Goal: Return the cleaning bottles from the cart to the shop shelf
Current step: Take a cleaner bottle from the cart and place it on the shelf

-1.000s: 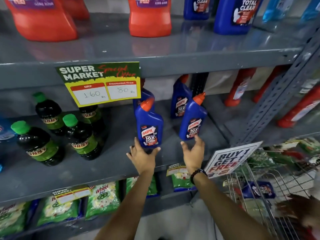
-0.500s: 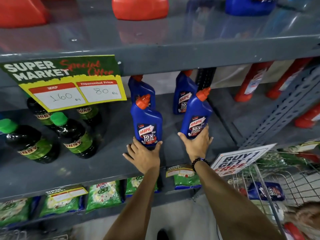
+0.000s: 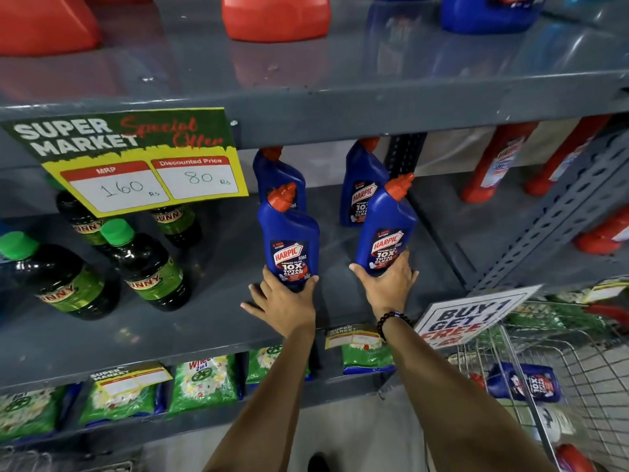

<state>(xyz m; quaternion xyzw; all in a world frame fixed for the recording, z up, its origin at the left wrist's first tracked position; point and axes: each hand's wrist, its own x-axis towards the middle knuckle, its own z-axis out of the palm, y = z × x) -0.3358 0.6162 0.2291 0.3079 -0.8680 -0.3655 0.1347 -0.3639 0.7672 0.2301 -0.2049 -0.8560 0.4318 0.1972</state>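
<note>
Shelf [image 3: 204, 321]; hand-hidden bottle [image 3: 289, 240] bases.

Both bare forearms reach up and forward from the bottom edge, roughly side by side and a little apart. The left hand [image 3: 284, 299] is seen from its back, wrist straight, thumb out to the right and fingers [image 3: 253, 306] spread to the left, cupping the base of a blue bottle [image 3: 289, 240]. The right hand [image 3: 386, 284] is also back-up, thumb pointing left, fingers wrapped round the lower part of a second blue bottle [image 3: 386, 229]. A dark bead bracelet [image 3: 391, 320] circles the right wrist.
</note>
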